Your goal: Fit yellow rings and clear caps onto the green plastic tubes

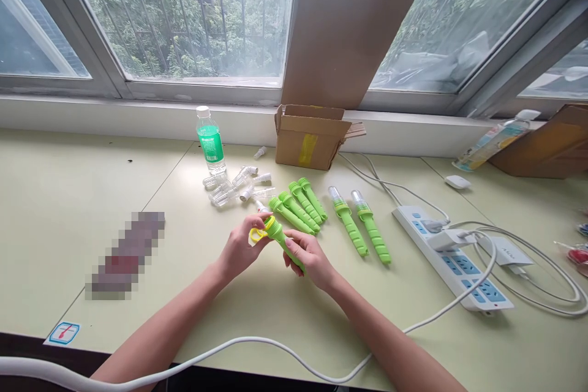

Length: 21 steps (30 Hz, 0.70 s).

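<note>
My right hand (309, 259) is wrapped round a green ribbed handle (281, 236), held just above the table. My left hand (242, 246) pinches a small yellow ring (257, 233) against the handle's top end. Just beyond lie several more green handles (298, 205) side by side. Two finished green handles with clear caps (361, 228) lie to their right. Several clear plastic caps (234, 188) are scattered behind my left hand.
A green-labelled water bottle (211, 142) and an open cardboard box (309, 136) stand at the back by the window sill. A white power strip (454, 258) with plugged cables lies at right. A white cable (257, 346) crosses the table's front edge. A blurred patch (128, 254) sits at left.
</note>
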Each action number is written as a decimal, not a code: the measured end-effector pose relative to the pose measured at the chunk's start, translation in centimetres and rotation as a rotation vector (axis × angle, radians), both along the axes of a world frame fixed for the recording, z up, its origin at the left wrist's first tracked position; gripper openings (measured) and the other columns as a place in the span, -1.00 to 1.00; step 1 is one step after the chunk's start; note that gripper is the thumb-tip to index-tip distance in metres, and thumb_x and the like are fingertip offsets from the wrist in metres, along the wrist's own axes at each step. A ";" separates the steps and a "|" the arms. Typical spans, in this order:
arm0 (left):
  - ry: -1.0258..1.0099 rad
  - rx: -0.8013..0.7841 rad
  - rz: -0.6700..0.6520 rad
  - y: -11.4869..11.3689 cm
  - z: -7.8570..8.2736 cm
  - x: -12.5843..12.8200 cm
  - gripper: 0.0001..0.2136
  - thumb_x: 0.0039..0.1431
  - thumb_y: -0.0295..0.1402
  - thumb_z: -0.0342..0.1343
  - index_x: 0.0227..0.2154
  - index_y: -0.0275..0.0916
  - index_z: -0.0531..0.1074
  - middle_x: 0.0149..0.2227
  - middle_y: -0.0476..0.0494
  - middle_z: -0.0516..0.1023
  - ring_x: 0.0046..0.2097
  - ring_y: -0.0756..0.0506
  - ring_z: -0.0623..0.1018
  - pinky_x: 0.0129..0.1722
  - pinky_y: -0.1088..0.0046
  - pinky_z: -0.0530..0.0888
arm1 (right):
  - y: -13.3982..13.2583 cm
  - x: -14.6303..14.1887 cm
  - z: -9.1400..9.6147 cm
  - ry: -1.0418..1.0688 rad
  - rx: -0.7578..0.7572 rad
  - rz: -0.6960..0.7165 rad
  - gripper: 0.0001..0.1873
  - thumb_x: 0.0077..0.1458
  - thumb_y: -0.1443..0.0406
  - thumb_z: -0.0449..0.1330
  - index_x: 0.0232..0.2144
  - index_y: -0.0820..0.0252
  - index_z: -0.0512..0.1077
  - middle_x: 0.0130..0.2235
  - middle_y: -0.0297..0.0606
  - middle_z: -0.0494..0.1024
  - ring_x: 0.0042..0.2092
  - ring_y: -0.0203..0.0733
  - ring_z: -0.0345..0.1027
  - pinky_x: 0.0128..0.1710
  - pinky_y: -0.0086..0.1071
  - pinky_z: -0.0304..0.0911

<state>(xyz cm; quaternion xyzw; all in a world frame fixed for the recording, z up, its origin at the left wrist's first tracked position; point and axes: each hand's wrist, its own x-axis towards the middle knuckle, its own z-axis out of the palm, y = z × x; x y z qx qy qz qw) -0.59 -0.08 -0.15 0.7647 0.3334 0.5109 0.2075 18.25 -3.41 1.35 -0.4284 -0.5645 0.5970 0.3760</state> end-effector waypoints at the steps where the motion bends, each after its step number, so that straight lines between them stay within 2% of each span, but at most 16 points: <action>1: 0.004 0.015 0.011 0.0 0.0 0.0 -0.81 0.14 -0.42 0.18 -0.27 -0.19 0.25 -0.04 -0.25 0.55 -0.09 -0.13 0.60 -0.19 0.26 0.59 | 0.1 0.1 0.1 0.033 -0.039 0.018 -0.57 0.17 0.01 0.06 -0.11 0.23 0.38 -0.59 -0.41 0.38 -0.70 -0.40 0.07 -0.72 -0.48 -0.02; 6: 0.018 0.059 0.033 -0.3 0.0 0.0 -0.84 0.16 -0.45 0.16 -0.26 -0.19 0.27 -0.04 -0.25 0.55 -0.12 -0.12 0.61 -0.22 0.30 0.59 | 0.3 0.5 0.4 0.116 -0.163 0.058 -0.57 0.10 0.02 0.17 -0.11 0.15 0.23 -0.55 -0.43 0.46 -0.76 -0.45 0.01 -0.79 -0.54 -0.14; 10: -0.006 0.056 0.021 -0.2 0.1 0.0 -0.82 0.15 -0.46 0.16 -0.25 -0.19 0.26 -0.01 -0.27 0.53 -0.04 -0.15 0.58 -0.16 0.29 0.58 | 0.4 0.3 0.2 0.128 -0.098 -0.029 -0.59 -0.05 0.10 0.33 -0.30 0.11 0.21 -0.41 -0.46 0.44 -0.74 -0.49 0.10 -0.82 -0.55 -0.11; 13: 0.017 0.072 0.029 -0.2 0.2 0.0 -0.78 0.13 -0.46 0.17 -0.22 -0.19 0.25 0.00 -0.28 0.51 0.00 -0.16 0.56 -0.12 0.26 0.56 | 0.4 0.1 0.1 0.113 -0.025 -0.036 -0.66 0.03 0.08 0.26 -0.37 0.15 0.25 -0.42 -0.38 0.46 -0.65 -0.40 0.25 -0.75 -0.51 0.03; 16: 0.064 0.082 0.056 -0.2 0.1 0.0 -0.79 0.15 -0.46 0.16 -0.21 -0.18 0.24 0.00 -0.27 0.52 -0.03 -0.14 0.58 -0.16 0.27 0.57 | 0.6 0.1 0.2 0.064 0.016 -0.004 -0.69 0.12 0.05 0.18 -0.35 0.19 0.32 -0.43 -0.29 0.50 -0.53 -0.32 0.34 -0.60 -0.44 0.19; 18: 0.080 0.085 0.066 -0.2 0.1 -0.1 -0.81 0.16 -0.47 0.14 -0.23 -0.18 0.25 0.00 -0.26 0.52 -0.05 -0.13 0.58 -0.18 0.29 0.58 | 0.6 0.2 0.3 0.046 0.024 0.013 -0.68 0.15 0.04 0.15 -0.32 0.19 0.34 -0.42 -0.27 0.51 -0.51 -0.31 0.33 -0.55 -0.42 0.21; 21: 0.076 0.101 0.059 -0.1 0.0 -0.1 -0.82 0.16 -0.46 0.15 -0.24 -0.18 0.27 -0.01 -0.26 0.53 -0.04 -0.14 0.58 -0.15 0.29 0.58 | 0.6 0.5 0.5 0.045 0.016 0.028 -0.66 0.18 0.02 0.10 -0.31 0.20 0.35 -0.45 -0.31 0.48 -0.56 -0.35 0.27 -0.59 -0.44 0.16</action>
